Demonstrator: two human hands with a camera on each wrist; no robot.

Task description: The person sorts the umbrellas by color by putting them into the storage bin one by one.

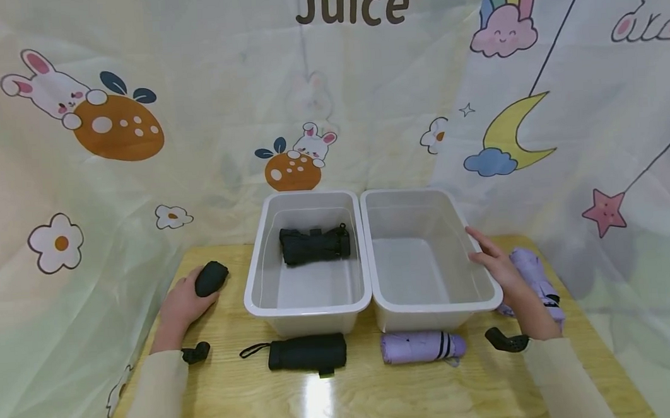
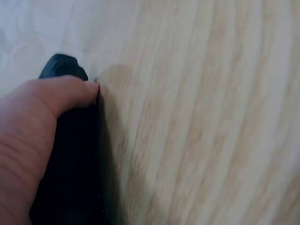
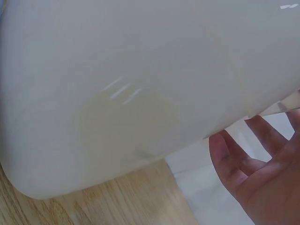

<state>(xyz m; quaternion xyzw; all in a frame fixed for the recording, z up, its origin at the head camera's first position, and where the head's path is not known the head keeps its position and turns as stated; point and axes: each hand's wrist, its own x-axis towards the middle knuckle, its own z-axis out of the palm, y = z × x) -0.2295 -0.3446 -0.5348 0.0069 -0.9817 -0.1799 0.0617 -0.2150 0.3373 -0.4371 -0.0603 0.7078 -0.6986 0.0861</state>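
Note:
My left hand (image 1: pixel 183 300) grips a black folded umbrella (image 1: pixel 212 278) at the table's left side. In the left wrist view the thumb lies across that umbrella (image 2: pixel 70 159), just above the wood. My right hand (image 1: pixel 498 270) touches the right rim of the right white bin (image 1: pixel 439 307) with its fingertips, fingers loosely bent. The right wrist view shows those fingers (image 3: pixel 227 157) under the bin's edge. Another black folded umbrella (image 1: pixel 314 245) lies in the left white bin (image 1: pixel 309 311).
In front of the left bin lies a black folded umbrella (image 1: pixel 307 352) with a wrist loop. A purple folded umbrella (image 1: pixel 412 347) lies before the right bin; more purple umbrella fabric (image 1: pixel 530 268) shows behind my right wrist. A printed curtain (image 1: pixel 205 115) hangs behind the wooden table (image 1: pixel 254 402).

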